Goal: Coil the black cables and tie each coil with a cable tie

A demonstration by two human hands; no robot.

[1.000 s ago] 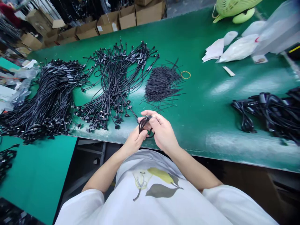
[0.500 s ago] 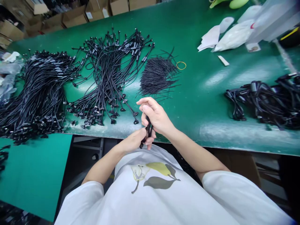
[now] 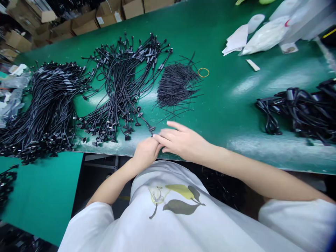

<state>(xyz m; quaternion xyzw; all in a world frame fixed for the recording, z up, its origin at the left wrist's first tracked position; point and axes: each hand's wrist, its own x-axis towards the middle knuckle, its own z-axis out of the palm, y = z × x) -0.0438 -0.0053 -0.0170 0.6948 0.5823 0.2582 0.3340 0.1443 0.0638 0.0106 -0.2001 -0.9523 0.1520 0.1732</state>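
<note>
My left hand point(image 3: 146, 153) is closed in front of my belly at the table's front edge, its fingers curled. Whatever it grips is hidden behind the fingers. My right hand point(image 3: 185, 142) lies across from it, back upward, with fingers stretched toward the left and apart. Its foremost fingertips touch the left hand. Just beyond the hands lies a spread pile of short black cables point(image 3: 122, 87) with small connectors at both ends. To its right is a heap of thin black ties point(image 3: 175, 85), a few of them loose toward my right hand.
A denser cable pile point(image 3: 52, 94) lies at the left. Bundled black cables point(image 3: 301, 108) rest at the right. A yellow rubber band point(image 3: 203, 72), a white strip point(image 3: 252, 65) and plastic bags point(image 3: 267, 36) are on the green table point(image 3: 217, 105). Cardboard boxes point(image 3: 84, 22) stand behind.
The folded black cable seen between both hands has gone out of sight. My right hand has turned palm down, its fingers straightened, and its elbow has swung out right. The left hand has moved slightly left.
</note>
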